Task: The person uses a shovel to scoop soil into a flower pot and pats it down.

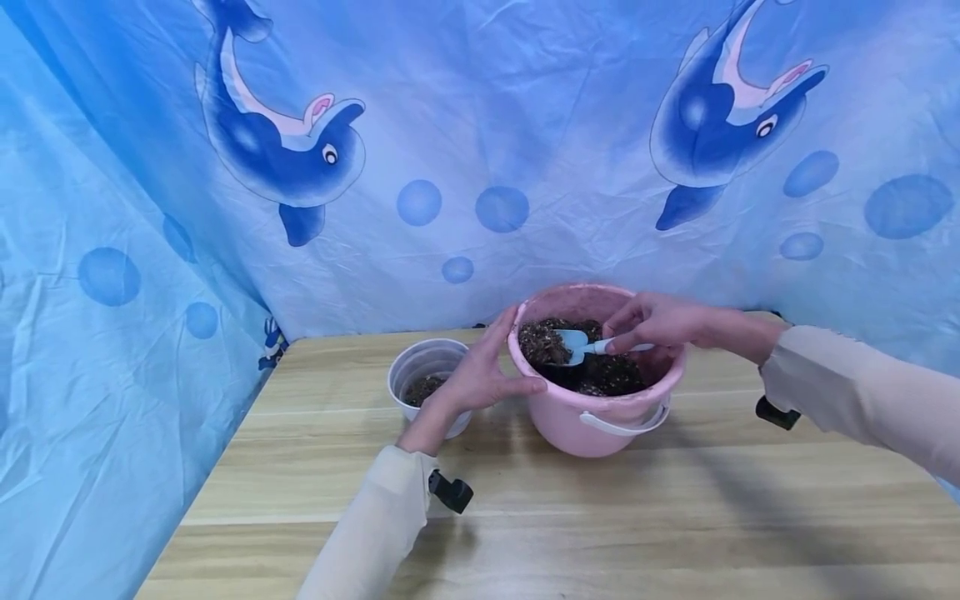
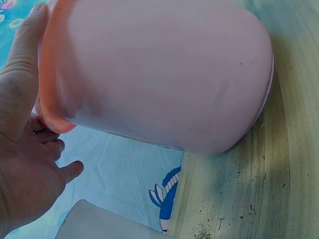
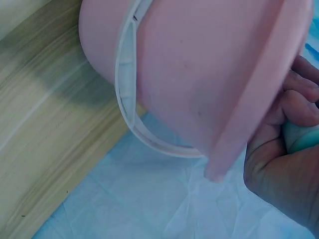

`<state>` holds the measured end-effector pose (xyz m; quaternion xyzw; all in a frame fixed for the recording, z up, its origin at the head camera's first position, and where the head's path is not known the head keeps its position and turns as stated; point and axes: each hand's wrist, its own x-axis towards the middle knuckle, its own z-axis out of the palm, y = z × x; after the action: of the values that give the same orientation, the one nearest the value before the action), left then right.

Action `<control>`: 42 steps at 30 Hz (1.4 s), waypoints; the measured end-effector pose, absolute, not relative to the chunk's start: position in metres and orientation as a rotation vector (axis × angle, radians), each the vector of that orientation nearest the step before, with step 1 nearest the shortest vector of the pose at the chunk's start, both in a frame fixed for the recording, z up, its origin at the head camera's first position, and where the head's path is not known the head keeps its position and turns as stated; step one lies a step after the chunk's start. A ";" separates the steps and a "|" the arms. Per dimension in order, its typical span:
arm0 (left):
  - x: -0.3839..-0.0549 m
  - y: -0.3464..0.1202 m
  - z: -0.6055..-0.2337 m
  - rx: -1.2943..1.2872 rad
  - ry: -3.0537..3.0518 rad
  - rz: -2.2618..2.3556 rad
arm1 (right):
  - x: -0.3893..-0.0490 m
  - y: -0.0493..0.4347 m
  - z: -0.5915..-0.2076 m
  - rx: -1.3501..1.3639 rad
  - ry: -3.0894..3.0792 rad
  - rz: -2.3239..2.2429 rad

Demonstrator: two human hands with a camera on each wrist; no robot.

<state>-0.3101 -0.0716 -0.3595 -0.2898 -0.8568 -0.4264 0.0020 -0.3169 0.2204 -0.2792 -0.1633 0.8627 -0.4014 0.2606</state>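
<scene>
A pink bucket [image 1: 592, 429] of dark soil [image 1: 600, 375] stands upright on the wooden table. My left hand [image 1: 483, 375] grips its rim from the left, thumb at the near side and fingers farther back; the left wrist view also has this hand [image 2: 30, 174] at the rim. Inside the bucket, my right hand [image 1: 652, 321] holds a small light-blue trowel [image 1: 576, 340] by its pale handle. The trowel's blade points left, against a heap of brownish potting mix [image 1: 543, 342]. In the right wrist view, the rim partly hides the right hand [image 3: 284, 154].
Left of the bucket stands a white pot [image 1: 401, 383] with some soil at its bottom, partly behind the left forearm. The bucket's white carrying handle [image 3: 127, 74] hangs down its side. Soil crumbs [image 2: 204, 229] lie on the table [image 1: 300, 467]. A blue dolphin-print curtain [image 1: 570, 167] rises behind.
</scene>
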 end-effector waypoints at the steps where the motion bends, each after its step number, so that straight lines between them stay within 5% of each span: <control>1: -0.309 -0.072 -0.359 -0.905 -2.693 -1.336 | -0.316 0.222 -0.278 -0.443 2.346 -1.085; 42: -0.299 -0.086 -0.355 -1.009 -2.688 -1.270 | -0.267 0.235 -0.244 -0.487 2.370 -1.321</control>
<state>-0.2985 -0.0859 -0.3545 -0.3214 -0.8562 -0.4045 0.0012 -0.2670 0.2355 -0.2444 -0.1733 0.8439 -0.4704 0.1910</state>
